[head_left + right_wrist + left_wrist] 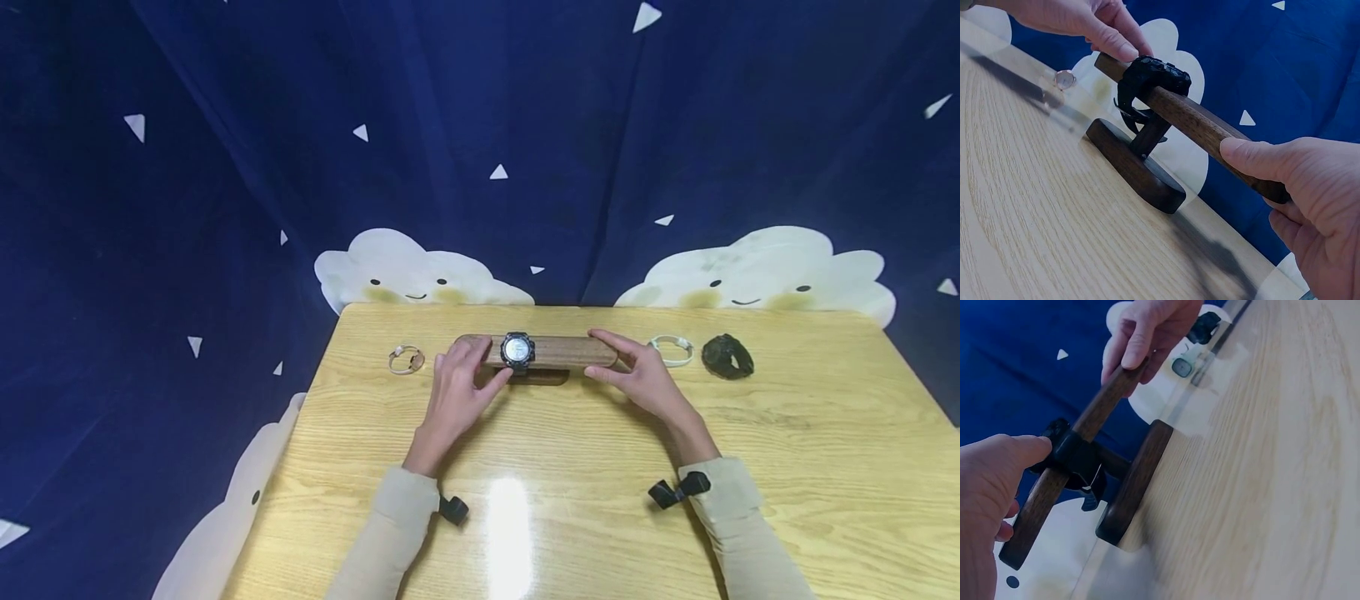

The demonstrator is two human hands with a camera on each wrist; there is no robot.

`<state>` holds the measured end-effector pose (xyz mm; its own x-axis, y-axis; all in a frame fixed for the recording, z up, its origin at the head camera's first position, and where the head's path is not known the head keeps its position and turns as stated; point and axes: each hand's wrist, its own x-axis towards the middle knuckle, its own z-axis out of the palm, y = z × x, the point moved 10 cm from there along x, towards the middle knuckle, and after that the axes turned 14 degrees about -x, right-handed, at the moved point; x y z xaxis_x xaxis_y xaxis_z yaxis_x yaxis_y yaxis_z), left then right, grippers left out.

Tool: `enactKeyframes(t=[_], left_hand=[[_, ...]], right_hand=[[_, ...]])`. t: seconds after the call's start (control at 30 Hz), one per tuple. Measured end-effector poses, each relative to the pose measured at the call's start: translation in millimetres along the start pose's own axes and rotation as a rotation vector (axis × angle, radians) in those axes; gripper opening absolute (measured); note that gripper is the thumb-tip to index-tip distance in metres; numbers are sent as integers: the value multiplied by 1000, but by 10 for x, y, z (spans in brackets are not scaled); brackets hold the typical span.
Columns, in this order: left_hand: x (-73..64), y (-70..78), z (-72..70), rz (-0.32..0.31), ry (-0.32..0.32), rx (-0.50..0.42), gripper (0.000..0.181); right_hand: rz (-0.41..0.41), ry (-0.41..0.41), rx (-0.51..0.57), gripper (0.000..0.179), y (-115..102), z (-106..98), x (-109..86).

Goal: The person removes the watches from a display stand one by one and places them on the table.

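Observation:
A dark wooden T-shaped watch stand (566, 352) stands on the table, its crossbar over a thick base (1138, 172). A black wristwatch (517, 350) sits round the crossbar, left of middle, with its pale dial up. Its strap (1088, 481) hangs under the bar; I cannot tell whether it is buckled. My left hand (459, 387) is at the bar's left part, thumb against the watch's edge and fingers at the bar's far side. At the right end, my right hand (643, 377) grips the crossbar between thumb and fingers, as the right wrist view shows.
A small rose-gold watch (406, 360) lies left of the stand. To the right are a white-banded watch (673, 351) and a black watch or strap coil (727, 357). The wooden table (585, 500) meets a dark blue curtain (450, 167) at its back edge.

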<state>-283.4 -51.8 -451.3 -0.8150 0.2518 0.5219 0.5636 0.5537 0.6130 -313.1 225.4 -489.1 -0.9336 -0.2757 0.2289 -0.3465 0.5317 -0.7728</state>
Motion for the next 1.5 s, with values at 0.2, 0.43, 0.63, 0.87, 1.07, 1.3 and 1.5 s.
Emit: enactKeyframes(t=[0.2,0.43,0.63,0.87,1.07,1.3,1.5], left_hand=[[-13,32,88,-21,-35,15,65],[1,73,149,-29,-30,21,67],[16,110,159,-21,10,48,66],[17,125,173,-42,70,91,68],[13,163,174,-43,140,91,67],[8,204,168,-33,194,118,66],[10,163,191,-66,176,128,67]], right_hand=[[3,-1,-11,63,28,6,-18],[9,0,-28,64,47,-3,-26],[1,3,-14,63,35,-10,-23],[3,6,-16,63,28,-17,-20],[16,-2,-30,64,48,-8,-21],[13,2,-27,64,20,-2,-19],[3,9,-29,64,-3,-2,1]])
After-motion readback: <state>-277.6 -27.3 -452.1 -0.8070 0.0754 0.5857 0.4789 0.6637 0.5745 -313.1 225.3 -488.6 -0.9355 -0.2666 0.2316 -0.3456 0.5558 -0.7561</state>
